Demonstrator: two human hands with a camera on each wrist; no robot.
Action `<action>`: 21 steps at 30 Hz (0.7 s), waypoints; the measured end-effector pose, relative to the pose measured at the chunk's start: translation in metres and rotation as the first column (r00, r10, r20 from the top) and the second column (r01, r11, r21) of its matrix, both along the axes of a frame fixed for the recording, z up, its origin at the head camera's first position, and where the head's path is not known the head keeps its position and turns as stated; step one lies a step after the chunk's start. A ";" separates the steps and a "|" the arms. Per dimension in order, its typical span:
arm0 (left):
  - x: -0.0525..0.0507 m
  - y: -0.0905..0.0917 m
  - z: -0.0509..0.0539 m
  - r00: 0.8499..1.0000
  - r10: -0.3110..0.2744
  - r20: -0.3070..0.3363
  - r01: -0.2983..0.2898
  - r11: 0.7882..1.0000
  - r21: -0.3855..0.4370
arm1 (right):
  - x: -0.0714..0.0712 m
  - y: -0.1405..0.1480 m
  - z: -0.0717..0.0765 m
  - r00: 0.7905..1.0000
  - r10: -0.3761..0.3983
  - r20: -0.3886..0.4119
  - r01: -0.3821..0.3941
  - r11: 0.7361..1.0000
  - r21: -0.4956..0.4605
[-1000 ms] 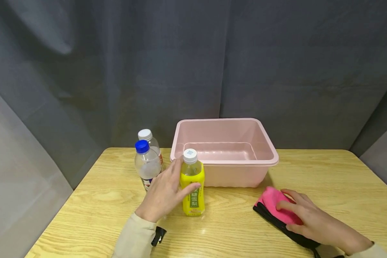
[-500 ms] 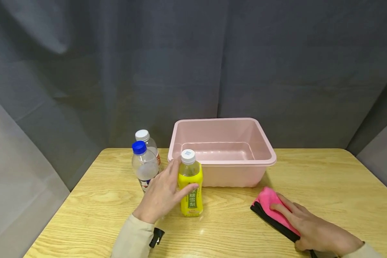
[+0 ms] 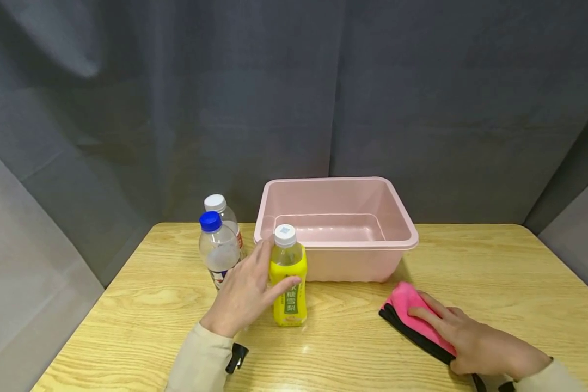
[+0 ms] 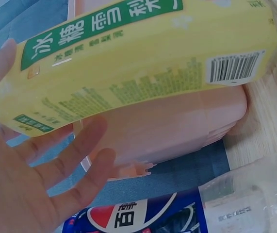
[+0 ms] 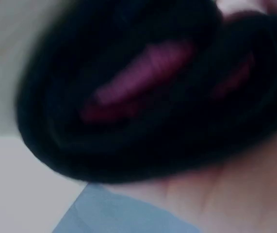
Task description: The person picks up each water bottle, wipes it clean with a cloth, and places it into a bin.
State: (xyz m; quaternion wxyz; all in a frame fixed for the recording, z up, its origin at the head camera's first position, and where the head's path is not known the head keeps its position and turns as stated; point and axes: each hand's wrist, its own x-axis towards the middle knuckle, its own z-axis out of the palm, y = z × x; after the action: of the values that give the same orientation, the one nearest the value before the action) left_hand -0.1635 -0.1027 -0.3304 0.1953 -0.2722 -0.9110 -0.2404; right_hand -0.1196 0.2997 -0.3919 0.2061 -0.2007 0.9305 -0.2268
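Observation:
My left hand (image 3: pixel 242 294) is around an upright drink bottle with a yellow sleeve and white cap (image 3: pixel 289 286), thumb across its front and index finger at its far side. In the left wrist view the yellow bottle (image 4: pixel 143 63) lies between thumb and fingers; the other fingers (image 4: pixel 87 179) spread past it. On the right, my right hand (image 3: pixel 480 343) grips a folded pink-and-black fabric item (image 3: pixel 416 318), thumb on the pink part. Its thick black edge (image 5: pixel 128 160) fills the blurred right wrist view, with pink in the folds.
A pink plastic tub (image 3: pixel 357 267) stands behind the yellow bottle. Left of it are a clear blue-capped cola bottle (image 3: pixel 220 250) and a clear white-capped bottle (image 3: pixel 230 218). A grey curtain (image 3: pixel 245 109) hangs behind the wooden table (image 3: pixel 127 337).
My right hand has closed more firmly on the fabric item, its fingers sliding down along the far side. The left hand and yellow bottle keep their pose; the head view has shifted slightly.

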 end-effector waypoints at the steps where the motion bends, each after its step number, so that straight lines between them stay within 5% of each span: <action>1: 0.000 0.000 0.000 1.000 0.001 0.003 -0.001 1.000 0.000 | -0.001 0.003 0.002 0.999 0.014 0.047 -0.012 0.999 -0.042; 5: 0.001 0.000 0.001 1.000 0.005 0.015 -0.005 1.000 0.004 | -0.004 0.018 0.010 0.975 0.109 0.192 -0.071 0.978 -0.198; 11: 0.001 0.000 0.000 1.000 0.006 0.016 -0.006 1.000 -0.002 | -0.006 0.029 0.012 0.941 0.222 0.256 -0.136 0.939 -0.316; 15: 0.001 0.000 0.000 1.000 0.004 0.020 -0.004 1.000 -0.004 | -0.002 0.021 0.012 0.959 0.149 0.240 -0.093 0.969 -0.229; 21: 0.001 0.000 0.000 1.000 0.007 0.030 -0.007 1.000 0.000 | 0.004 0.003 0.006 0.995 0.053 0.080 -0.055 0.998 0.021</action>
State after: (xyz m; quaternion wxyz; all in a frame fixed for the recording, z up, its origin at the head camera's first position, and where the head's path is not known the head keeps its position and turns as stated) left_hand -0.1626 -0.1031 -0.3304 0.1827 -0.2655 -0.9147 -0.2437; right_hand -0.1158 0.3031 -0.3863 0.2515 -0.2142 0.9183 -0.2183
